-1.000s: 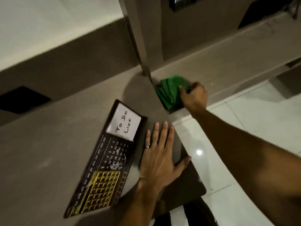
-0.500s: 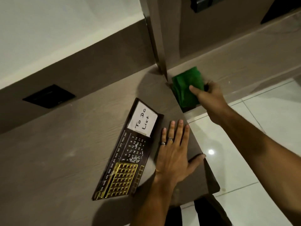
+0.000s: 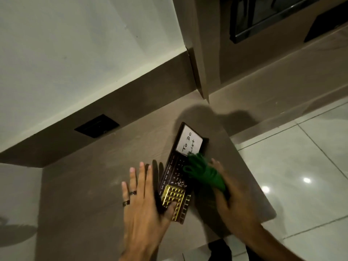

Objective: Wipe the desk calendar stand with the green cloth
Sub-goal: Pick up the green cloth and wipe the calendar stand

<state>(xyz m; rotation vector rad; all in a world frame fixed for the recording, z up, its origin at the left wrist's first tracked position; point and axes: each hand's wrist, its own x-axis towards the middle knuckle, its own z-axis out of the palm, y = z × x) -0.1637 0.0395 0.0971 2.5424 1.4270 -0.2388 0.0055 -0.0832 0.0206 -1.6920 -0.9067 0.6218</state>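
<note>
The desk calendar stand [image 3: 176,172] is a dark, flat board with month names, a gold grid at its near end and a white "To Do List" note at its far end. It lies on the brown desk [image 3: 98,185]. My left hand [image 3: 143,202] lies flat with fingers spread at the stand's left edge, its thumb on the gold grid. My right hand [image 3: 231,196] grips the green cloth [image 3: 205,171], which is bunched and pressed onto the stand's right side just below the note. The right hand is motion-blurred.
A black socket plate [image 3: 97,125] is set in the brown back panel at left. A vertical divider panel [image 3: 199,72] rises behind the stand. The desk's right edge [image 3: 250,174] drops to a glossy white tiled floor [image 3: 301,166].
My right hand picked the green cloth up from the far corner and brought it onto the stand. My left hand shifted from the stand's right side to its left edge.
</note>
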